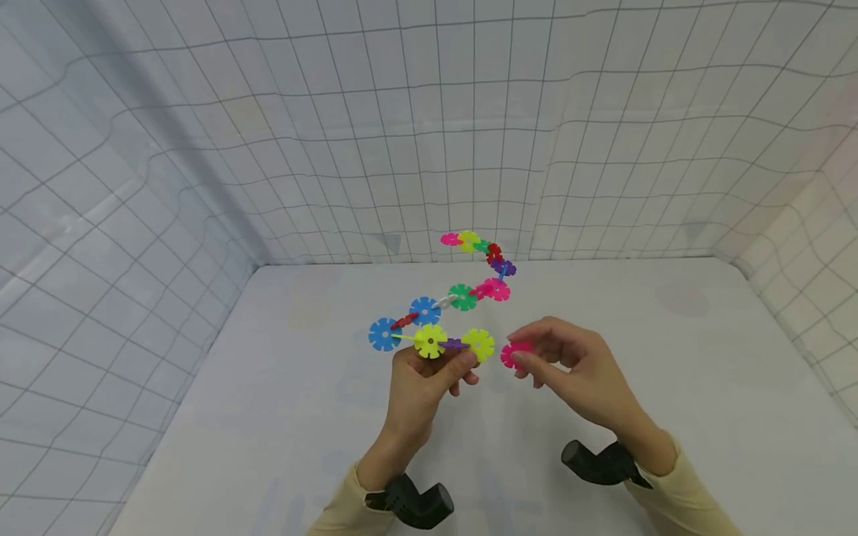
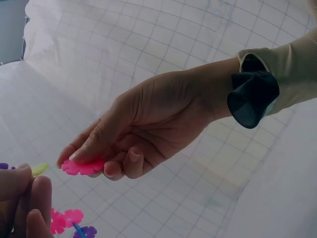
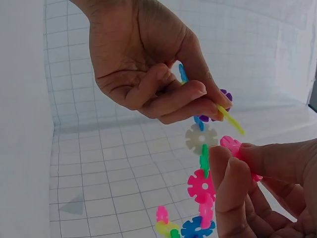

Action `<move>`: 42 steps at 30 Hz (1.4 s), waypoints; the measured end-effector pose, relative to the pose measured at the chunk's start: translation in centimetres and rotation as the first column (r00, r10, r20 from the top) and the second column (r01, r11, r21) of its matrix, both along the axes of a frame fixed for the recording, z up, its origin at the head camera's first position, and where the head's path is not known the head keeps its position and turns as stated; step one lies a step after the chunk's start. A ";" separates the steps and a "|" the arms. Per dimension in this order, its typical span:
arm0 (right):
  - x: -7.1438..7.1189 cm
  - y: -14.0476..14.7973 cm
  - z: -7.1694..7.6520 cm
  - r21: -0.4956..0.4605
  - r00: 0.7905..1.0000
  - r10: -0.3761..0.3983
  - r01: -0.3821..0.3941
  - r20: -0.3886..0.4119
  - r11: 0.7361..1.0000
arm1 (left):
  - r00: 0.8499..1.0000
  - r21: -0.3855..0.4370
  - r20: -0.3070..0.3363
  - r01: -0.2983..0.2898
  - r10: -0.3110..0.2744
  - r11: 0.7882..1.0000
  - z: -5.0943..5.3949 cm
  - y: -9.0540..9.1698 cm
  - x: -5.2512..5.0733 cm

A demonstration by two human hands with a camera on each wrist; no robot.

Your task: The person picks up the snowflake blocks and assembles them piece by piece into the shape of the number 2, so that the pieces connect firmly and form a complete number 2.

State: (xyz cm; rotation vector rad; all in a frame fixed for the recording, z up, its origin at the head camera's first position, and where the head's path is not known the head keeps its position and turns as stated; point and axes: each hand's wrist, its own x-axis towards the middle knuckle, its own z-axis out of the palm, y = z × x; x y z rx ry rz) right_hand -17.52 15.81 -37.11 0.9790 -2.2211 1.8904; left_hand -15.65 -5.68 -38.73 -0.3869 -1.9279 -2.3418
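My left hand (image 1: 424,383) pinches the near end of a chain of notched plastic discs, by a yellow disc (image 1: 479,345) next to a purple one (image 1: 453,344). From there the chain runs left through another yellow disc (image 1: 430,341) to a blue disc (image 1: 384,334). It then bends back through a green disc (image 1: 462,297) and pink ones to a far pink end (image 1: 450,239). My right hand (image 1: 582,370) holds a loose pink disc (image 2: 81,166) between thumb and fingers. A small gap separates this disc from the chain's yellow end disc (image 3: 231,120).
A white table surface (image 1: 281,439) lies beneath both hands. White walls (image 1: 375,149) with a grid of dark lines rise at the back and on both sides. Each wrist wears a black camera mount (image 1: 418,502).
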 end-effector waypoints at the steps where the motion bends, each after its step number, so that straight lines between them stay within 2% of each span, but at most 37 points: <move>1: 0.1 -0.1 0.0 -0.007 1.000 0.005 -0.005 -0.013 1.000 | 1.000 -0.003 -0.001 0.001 -0.001 1.000 0.0 0.0 0.0; 5: 0.4 -0.3 -0.2 -0.039 0.994 -0.001 -0.004 -0.113 0.999 | 1.000 -0.005 -0.007 0.012 -0.012 1.000 0.1 0.1 0.2; 8: 0.5 -0.5 -0.2 -0.076 0.971 -0.042 0.025 -0.234 0.997 | 1.000 -0.002 -0.003 0.020 -0.020 1.000 0.0 0.1 0.2; 12: 0.7 -0.9 0.5 -0.112 0.916 -0.133 0.097 -0.378 0.989 | 0.999 0.010 -0.001 0.033 -0.033 0.999 0.0 0.2 0.3; 14: 0.9 -1.2 1.1 -0.116 0.890 -0.169 0.132 -0.424 0.984 | 0.999 0.016 -0.001 0.039 -0.039 0.999 0.0 0.3 0.3; 18: 1.3 -1.5 2.1 -0.110 0.834 -0.200 0.167 -0.514 0.980 | 0.999 0.015 -0.003 0.047 -0.047 0.999 -0.1 0.3 0.4; 22: 1.2 -1.4 1.9 -0.111 0.802 -0.201 0.167 -0.563 0.980 | 0.998 0.014 -0.009 0.059 -0.059 0.998 0.0 0.4 0.4; 27: 1.0 -1.2 1.1 -0.118 0.788 -0.204 0.166 -0.581 0.979 | 0.996 -0.002 -0.034 0.085 -0.085 0.996 -0.1 0.4 0.4; 32: 0.6 -1.0 0.8 -0.131 0.766 -0.182 0.128 -0.617 0.983 | 0.994 -0.005 -0.055 0.090 -0.090 0.996 0.0 0.4 0.5; 38: 0.3 -1.0 0.8 -0.147 0.711 -0.143 0.057 -0.688 0.988 | 0.994 0.010 -0.034 0.107 -0.107 0.994 0.1 0.5 0.7; 42: 0.2 -1.0 0.6 -0.150 0.697 -0.131 0.035 -0.705 0.988 | 0.992 0.028 -0.032 0.121 -0.120 0.992 0.1 0.6 0.8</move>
